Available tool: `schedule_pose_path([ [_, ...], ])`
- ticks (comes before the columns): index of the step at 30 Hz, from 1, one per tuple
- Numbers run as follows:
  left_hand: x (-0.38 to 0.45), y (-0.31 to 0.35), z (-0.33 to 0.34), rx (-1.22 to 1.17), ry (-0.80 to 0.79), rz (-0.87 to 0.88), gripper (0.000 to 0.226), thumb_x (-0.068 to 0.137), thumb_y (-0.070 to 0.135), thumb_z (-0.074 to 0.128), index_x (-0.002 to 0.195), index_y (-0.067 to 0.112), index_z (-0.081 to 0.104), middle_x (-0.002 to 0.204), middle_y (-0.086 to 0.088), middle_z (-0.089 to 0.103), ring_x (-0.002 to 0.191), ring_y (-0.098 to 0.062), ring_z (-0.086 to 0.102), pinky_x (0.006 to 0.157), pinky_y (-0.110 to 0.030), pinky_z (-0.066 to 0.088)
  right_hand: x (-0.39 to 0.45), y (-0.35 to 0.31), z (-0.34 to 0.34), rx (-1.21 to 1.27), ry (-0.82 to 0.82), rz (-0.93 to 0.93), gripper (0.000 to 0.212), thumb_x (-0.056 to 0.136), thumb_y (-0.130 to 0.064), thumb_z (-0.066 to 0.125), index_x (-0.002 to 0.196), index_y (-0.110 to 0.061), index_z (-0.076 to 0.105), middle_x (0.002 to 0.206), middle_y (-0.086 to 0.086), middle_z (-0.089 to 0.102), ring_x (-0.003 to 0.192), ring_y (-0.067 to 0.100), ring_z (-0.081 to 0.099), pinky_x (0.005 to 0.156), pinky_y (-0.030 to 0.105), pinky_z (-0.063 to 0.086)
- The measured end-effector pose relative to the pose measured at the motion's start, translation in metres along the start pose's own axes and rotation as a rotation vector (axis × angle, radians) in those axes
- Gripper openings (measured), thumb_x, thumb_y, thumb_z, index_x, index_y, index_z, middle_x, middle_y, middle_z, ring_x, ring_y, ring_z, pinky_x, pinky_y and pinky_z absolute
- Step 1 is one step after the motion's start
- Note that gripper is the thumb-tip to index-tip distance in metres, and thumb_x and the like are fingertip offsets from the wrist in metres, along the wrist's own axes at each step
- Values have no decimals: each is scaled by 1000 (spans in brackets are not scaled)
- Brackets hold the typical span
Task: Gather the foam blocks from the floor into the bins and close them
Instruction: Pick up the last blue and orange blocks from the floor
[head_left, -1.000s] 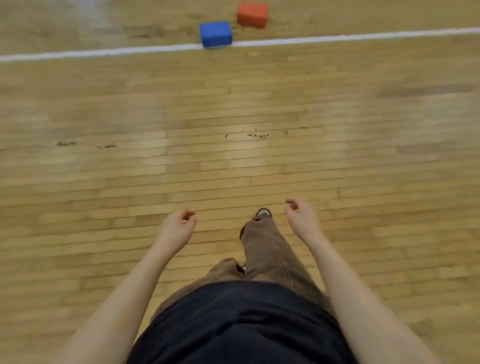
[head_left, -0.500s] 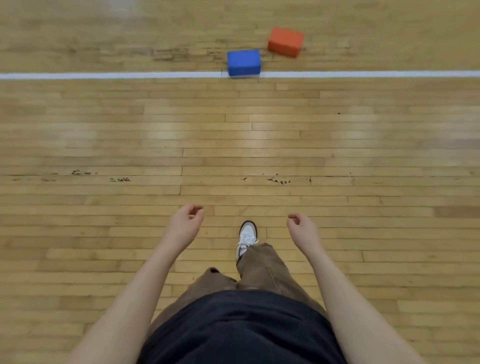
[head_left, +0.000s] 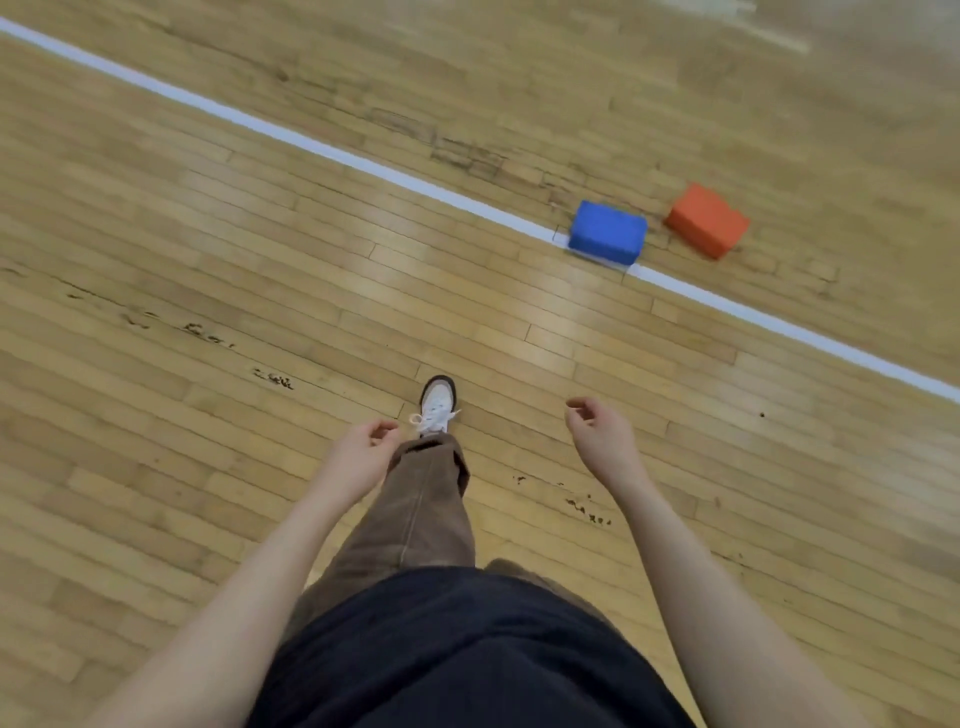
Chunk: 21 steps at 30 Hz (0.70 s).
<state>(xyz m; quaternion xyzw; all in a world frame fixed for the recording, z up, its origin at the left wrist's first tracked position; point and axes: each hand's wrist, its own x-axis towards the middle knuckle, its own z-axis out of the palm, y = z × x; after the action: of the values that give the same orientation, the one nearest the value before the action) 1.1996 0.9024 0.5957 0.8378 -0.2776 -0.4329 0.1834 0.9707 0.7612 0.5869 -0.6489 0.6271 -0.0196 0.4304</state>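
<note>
A blue foam block (head_left: 608, 232) lies on the wooden floor, sitting across a white painted line (head_left: 322, 150). Just to its right and a little farther off lies an orange-red foam block (head_left: 707, 220). Both are ahead of me and to the right, well out of reach. My left hand (head_left: 361, 454) hangs in front of my left leg with its fingers loosely curled, holding nothing. My right hand (head_left: 597, 436) hangs the same way to the right, also holding nothing. No bin is in view.
My foot in a white shoe (head_left: 437, 402) is stepped forward on the floor between my hands. Dark scuff marks (head_left: 272, 379) dot the boards. Wooden flooring stretches on all sides.
The view has swung so the white line now runs diagonally, and the two blocks appear nearer and farther right. My foot has stepped forward. Both hands stay loosely curled.
</note>
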Motion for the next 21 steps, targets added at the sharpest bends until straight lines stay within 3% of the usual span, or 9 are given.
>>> schedule_pose_path([
  [5,99,43,-57,-23,30,-78,33,98,27,43,125,12,56,121,-4,58,101,-16,52,78,-25,40,110,-101,-7,-16,-47,-80,31,98,-22,44,124,-10,56,107,0,59,84,9,52,66,18,39],
  [10,176,129,-95,0,-21,-25,31,99,23,43,122,9,56,117,-2,57,98,-12,48,81,-23,35,185,-155,-38,32,-10,-35,32,98,-23,45,126,-11,55,113,2,59,95,11,52,78,23,40],
  [14,236,214,-95,67,-115,99,29,98,21,44,120,7,57,114,-6,59,101,-17,53,81,-24,36,225,-141,-79,108,79,124,32,97,-21,46,125,-8,56,117,6,60,103,17,54,85,28,44],
  [21,331,381,-30,290,-235,326,28,96,20,47,117,7,60,110,-8,62,93,-16,53,78,-22,36,302,-79,-163,299,259,367,28,95,-17,46,118,-8,59,112,6,62,93,14,51,78,27,39],
])
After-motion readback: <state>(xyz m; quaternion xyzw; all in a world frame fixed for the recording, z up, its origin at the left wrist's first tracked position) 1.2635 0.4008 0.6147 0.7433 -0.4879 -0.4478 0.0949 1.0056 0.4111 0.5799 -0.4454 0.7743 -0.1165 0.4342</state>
